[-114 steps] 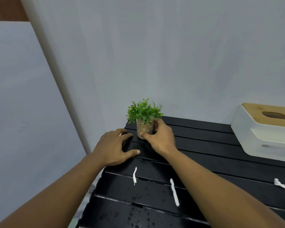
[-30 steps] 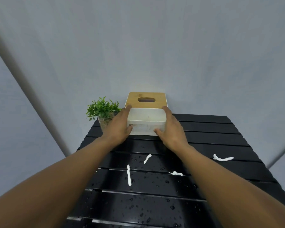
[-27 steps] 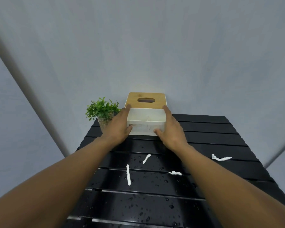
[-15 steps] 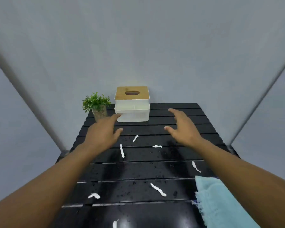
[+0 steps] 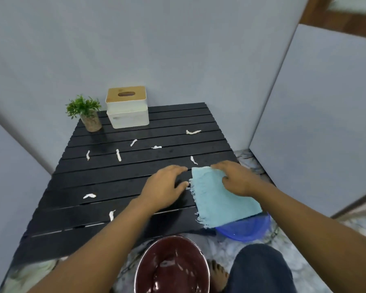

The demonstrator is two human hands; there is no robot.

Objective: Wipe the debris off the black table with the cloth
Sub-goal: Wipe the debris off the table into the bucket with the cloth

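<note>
A folded light blue cloth (image 5: pixel 218 201) lies on the near right corner of the black slatted table (image 5: pixel 114 182), hanging slightly over the edge. My right hand (image 5: pixel 237 178) rests on the cloth's far end, fingers curled onto it. My left hand (image 5: pixel 165 187) lies flat on the wet table just left of the cloth's fringed edge, thumb close to the fringe. Several white debris strips lie scattered over the table, such as one strip (image 5: pixel 118 155) in the middle and another (image 5: pixel 193 132) far right.
A small potted plant (image 5: pixel 87 113) and a white tissue box with a wooden lid (image 5: pixel 127 107) stand at the table's far left. On the floor below the near edge sit a dark red bowl (image 5: pixel 171 269) and a blue basin (image 5: pixel 247 229). Grey walls enclose three sides.
Both hands let go of the tissue box and drew back to the near right corner. My right hand came down onto the cloth; the view tilted downward.
</note>
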